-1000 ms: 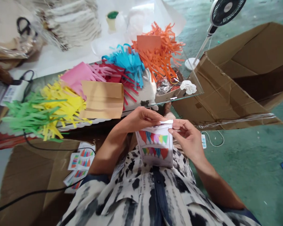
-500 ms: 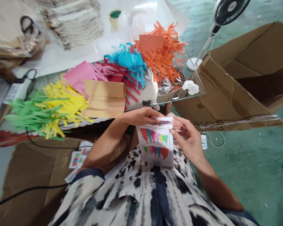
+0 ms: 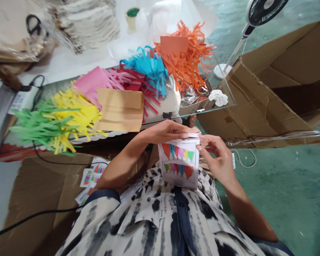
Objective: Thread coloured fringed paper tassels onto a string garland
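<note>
Against my lap stands a white printed packet point(image 3: 179, 174) with pictures of colourful bunting on its front. Across its top edge lies my left hand point(image 3: 167, 131), fingers stretched along the narrow white flap point(image 3: 193, 135) and pressed onto it. My right hand point(image 3: 217, 158) pinches the upper right corner, thumb in front and fingers behind. Whatever is inside the packet is hidden. Beyond my hands, on the glass-topped table, are a tan paper envelope point(image 3: 120, 113) and fringed paper bundles: green point(image 3: 37, 124), yellow point(image 3: 74, 115), pink point(image 3: 92, 83), blue point(image 3: 148, 67) and orange point(image 3: 186, 58).
A big open cardboard box point(image 3: 258, 106) stands on the right, with a fan point(image 3: 264, 12) behind it. Printed cards point(image 3: 92, 177) lie on cardboard at my left. A black cable point(image 3: 37, 215) crosses there. Stacked white cords point(image 3: 88, 25) lie at the back.
My left hand has slid right along the packet's top edge, and the flap there now looks narrower and folded down. The right hand keeps its corner. The whole view has shifted slightly.
</note>
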The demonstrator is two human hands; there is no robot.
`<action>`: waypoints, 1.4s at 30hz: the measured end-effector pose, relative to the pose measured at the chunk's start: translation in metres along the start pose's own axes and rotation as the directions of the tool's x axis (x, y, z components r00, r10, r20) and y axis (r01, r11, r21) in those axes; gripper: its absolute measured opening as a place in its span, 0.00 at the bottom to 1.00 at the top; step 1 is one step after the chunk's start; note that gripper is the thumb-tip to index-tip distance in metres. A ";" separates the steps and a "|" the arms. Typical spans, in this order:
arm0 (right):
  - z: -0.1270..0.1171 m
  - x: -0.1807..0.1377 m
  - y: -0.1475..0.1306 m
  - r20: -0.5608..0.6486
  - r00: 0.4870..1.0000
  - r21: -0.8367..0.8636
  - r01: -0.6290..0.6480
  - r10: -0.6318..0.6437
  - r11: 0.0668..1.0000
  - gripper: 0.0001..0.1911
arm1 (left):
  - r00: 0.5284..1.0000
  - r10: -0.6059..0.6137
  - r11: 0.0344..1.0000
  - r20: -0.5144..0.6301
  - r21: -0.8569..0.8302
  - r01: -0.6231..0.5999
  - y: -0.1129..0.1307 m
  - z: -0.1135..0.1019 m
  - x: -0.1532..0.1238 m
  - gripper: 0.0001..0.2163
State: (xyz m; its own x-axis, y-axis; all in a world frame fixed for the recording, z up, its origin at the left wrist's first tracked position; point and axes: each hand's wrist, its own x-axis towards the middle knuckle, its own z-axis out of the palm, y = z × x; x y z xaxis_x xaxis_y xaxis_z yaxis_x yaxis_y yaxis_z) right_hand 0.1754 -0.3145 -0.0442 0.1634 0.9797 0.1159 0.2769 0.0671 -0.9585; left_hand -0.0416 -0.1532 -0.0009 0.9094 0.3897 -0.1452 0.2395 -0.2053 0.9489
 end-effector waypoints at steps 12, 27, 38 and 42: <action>-0.006 0.000 0.007 0.029 0.998 0.106 -0.057 0.054 0.993 0.25 | 0.990 0.038 0.995 0.135 0.088 -0.050 0.006 -0.009 0.003 0.22; -0.021 0.003 0.019 -0.069 0.996 -0.061 -0.055 0.050 0.997 0.16 | 0.962 0.200 0.850 -0.185 0.521 -0.077 -0.016 0.023 -0.017 0.27; -0.027 0.016 0.012 0.118 0.976 -0.196 0.201 -0.181 0.960 0.13 | 0.886 0.286 0.929 -0.366 0.334 -0.162 -0.032 0.040 -0.022 0.13; -0.028 0.017 0.006 0.103 0.975 -0.160 0.214 -0.199 0.964 0.16 | 0.827 0.288 0.956 -0.483 0.196 -0.219 -0.020 0.046 -0.025 0.12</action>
State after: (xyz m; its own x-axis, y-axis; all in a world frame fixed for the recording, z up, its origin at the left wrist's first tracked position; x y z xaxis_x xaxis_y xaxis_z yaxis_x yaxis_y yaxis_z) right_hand 0.2063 -0.3031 -0.0404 0.0062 0.9609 0.2767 0.4533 0.2439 -0.8573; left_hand -0.0533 -0.2003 -0.0289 0.6564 0.6969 0.2887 0.0967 -0.4574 0.8840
